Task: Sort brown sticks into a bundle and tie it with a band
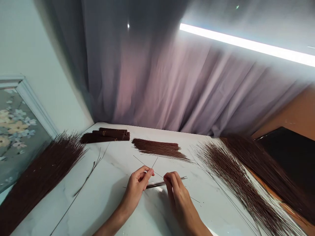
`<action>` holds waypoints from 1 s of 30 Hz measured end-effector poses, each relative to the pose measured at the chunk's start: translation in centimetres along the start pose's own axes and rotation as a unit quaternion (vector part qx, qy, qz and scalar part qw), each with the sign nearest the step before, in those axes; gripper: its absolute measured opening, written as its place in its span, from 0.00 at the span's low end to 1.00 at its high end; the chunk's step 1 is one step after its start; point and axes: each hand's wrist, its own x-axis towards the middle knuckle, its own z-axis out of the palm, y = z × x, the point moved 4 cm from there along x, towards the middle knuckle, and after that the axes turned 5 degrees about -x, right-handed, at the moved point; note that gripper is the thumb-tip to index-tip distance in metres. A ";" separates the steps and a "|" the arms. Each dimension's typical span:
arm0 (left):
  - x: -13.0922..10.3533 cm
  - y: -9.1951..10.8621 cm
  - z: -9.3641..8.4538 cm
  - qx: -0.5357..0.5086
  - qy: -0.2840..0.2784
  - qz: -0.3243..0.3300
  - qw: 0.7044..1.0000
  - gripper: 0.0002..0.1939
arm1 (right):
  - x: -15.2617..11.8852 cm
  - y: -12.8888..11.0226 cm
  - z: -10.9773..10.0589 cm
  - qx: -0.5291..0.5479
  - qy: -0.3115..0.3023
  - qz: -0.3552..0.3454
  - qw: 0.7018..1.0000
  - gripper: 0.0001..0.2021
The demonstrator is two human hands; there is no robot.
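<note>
Thin dark strands, straight and crossing, between hands.

Tied bundles at rear L of surface; stick pile R of them; long-strand heaps at L and R sides; curtain behind.

I am seeing a greyish-mauve curtain hanging beyond the fingers, a bright light tube glowing above and to their right, a framed floral picture and pale wall standing leftward, and a white marbled tabletop spreading beneath.
</note>
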 end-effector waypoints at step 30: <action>-3.0 3.0 1.4 0.053 -0.193 -0.019 0.980 0.18 | -0.6 1.5 -2.8 0.125 -0.213 -0.040 0.968 0.13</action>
